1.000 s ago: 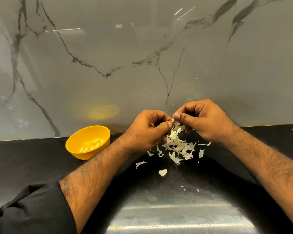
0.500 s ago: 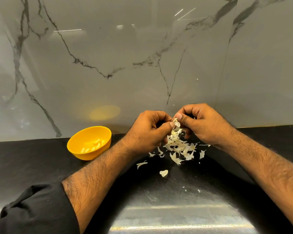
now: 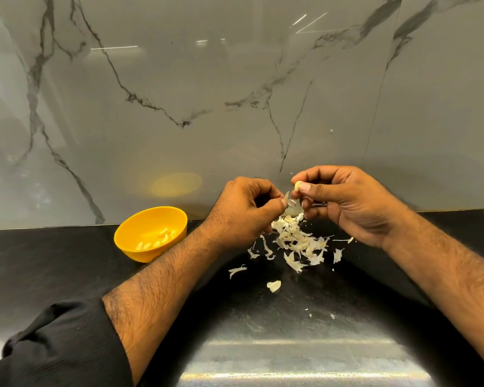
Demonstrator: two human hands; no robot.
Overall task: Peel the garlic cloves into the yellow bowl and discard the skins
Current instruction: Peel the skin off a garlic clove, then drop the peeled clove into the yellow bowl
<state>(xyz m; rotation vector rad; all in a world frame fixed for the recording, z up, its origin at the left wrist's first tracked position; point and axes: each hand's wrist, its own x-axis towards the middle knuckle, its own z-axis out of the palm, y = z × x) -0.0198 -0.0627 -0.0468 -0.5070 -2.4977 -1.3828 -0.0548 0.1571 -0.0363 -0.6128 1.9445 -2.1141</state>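
Note:
My right hand (image 3: 344, 202) pinches a pale garlic clove (image 3: 297, 187) between thumb and fingers, above the black counter. My left hand (image 3: 245, 212) pinches a strip of papery skin (image 3: 290, 203) that hangs between the two hands. Under them lies a heap of white garlic skins (image 3: 298, 241). The yellow bowl (image 3: 129, 233) stands to the left by the wall, with several peeled cloves (image 3: 157, 240) inside.
Loose skin scraps (image 3: 236, 270) and one small piece (image 3: 273, 286) lie nearer to me on the black counter (image 3: 53, 261). A grey marble wall (image 3: 235, 93) rises right behind the hands. My black sleeve (image 3: 56, 347) fills the lower left.
My right hand has lifted and drawn away to the right, baring the clove's tip. My left hand keeps hold of the skin, which has come away from the clove.

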